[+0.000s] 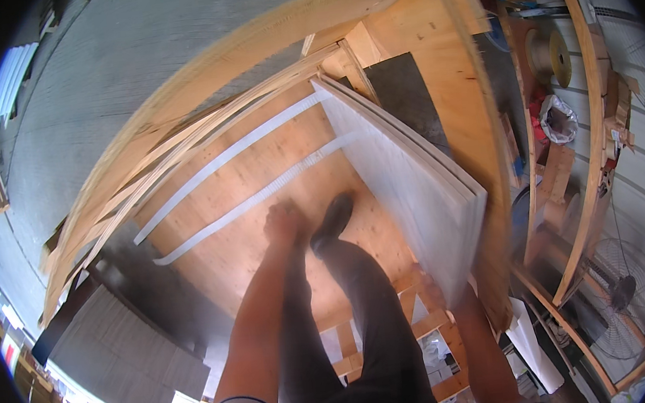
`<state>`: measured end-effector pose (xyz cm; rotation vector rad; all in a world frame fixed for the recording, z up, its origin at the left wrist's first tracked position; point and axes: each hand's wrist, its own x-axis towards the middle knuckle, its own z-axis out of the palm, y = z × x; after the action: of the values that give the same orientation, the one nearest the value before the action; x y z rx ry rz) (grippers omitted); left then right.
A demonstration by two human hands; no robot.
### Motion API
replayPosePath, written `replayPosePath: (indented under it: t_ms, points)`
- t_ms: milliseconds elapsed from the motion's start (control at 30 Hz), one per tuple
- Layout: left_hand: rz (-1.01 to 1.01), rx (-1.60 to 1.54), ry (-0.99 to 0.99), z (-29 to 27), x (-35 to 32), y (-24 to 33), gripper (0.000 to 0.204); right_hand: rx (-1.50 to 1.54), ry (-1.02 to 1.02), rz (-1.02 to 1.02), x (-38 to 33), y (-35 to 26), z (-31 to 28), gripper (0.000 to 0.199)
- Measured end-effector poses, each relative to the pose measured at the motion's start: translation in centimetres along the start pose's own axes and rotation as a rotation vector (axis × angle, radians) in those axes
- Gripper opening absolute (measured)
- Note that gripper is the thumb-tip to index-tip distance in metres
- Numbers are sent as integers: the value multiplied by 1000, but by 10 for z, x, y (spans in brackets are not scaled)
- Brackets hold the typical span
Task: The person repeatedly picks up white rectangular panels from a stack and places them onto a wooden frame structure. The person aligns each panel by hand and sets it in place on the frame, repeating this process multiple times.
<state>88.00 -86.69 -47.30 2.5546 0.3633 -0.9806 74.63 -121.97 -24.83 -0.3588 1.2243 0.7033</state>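
A large white panel [403,194] stands on edge and tilted at the right of a plywood base [258,176], with more panels layered against its outer side. Close to the panel's near lower corner is my right hand [433,288], its fingers closed at the edge; blur and the panel hide part of them. My left hand [286,222] hangs above the plywood, just left of my shoe [334,220], smeared by motion. No object shows in it. Two pale ridged strips [248,195] run across the plywood beyond that hand.
A plywood wall [446,73] rises beyond the panels at the right. Long bent-looking wooden edges [193,70] bound the far left side. Grey boards [123,349] lie at the lower left. Wooden shelving at the right holds a cable spool [549,55]; a wire fan [621,293] stands below.
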Motion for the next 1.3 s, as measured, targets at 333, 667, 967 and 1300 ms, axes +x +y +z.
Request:
replayPosePath:
  t_ms: [333, 667, 967, 1300]
  points:
    - [60, 381, 107, 142, 143, -56, 62, -122, 220, 203, -21, -29, 55, 59]
    - [164, 519, 70, 161, 169, -56, 22, -277, 299, 31, -21, -16, 67, 59]
    - [212, 631, 147, 156, 164, -46, 33, 13, 111, -35, -19, -12, 40, 62]
    - [463, -224, 192, -20, 38, 75, 36, 55, 133, -30, -1, 4, 13, 64]
